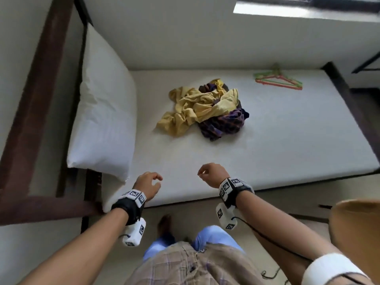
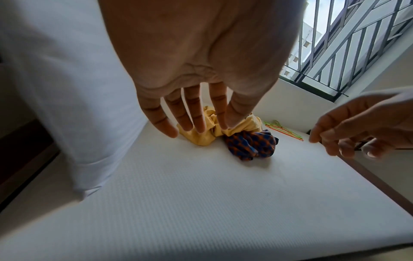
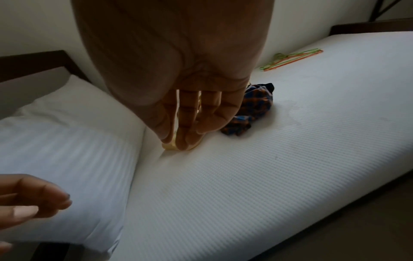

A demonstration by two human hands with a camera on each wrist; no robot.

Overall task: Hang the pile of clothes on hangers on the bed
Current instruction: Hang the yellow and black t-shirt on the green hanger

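A crumpled pile of clothes [image 1: 203, 109] lies in the middle of the white mattress [image 1: 287, 140]: yellow garments [image 2: 201, 137] on top and a dark purple and orange checked one [image 2: 251, 146] [image 3: 254, 107] at its right. Several thin green and orange hangers [image 1: 278, 79] [image 2: 283, 129] [image 3: 290, 59] lie stacked near the far right corner. My left hand [image 1: 151, 183] and right hand [image 1: 209, 172] hover over the mattress's near edge, well short of the pile, fingers loosely curled and holding nothing.
A white pillow [image 1: 102, 120] leans against the dark wooden headboard [image 1: 30, 99] at the left. The bed's dark frame [image 1: 349, 95] runs along the right end. A barred window [image 2: 357, 44] sits above the far wall. I stand on the floor at the bedside.
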